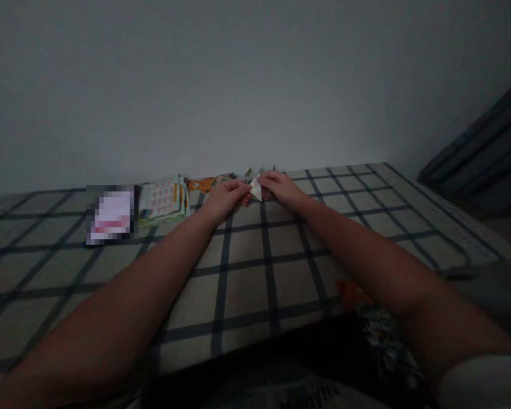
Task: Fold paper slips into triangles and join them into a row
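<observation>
A small piece of folded paper point(256, 189), whitish with a faint print and roughly triangular, is held out at arm's length over the checked cloth. Its left edge is pinched in the fingertips of my left hand point(223, 199). On the other side, my right hand point(283, 188) grips the upper right part between thumb and fingers. Just behind the hands lie crumpled or folded greenish-grey papers point(260, 170), partly hidden by my right hand. Dim light blurs the fine folds.
A pale cloth with dark checks point(247, 284) covers the surface up to the grey wall point(255, 85). At left lie a stack of printed sheets point(162, 199) and a pixelated pink-and-white item point(113, 213). An orange printed piece point(202, 185) is behind my left hand. Dark draped fabric point(485, 142) is at right.
</observation>
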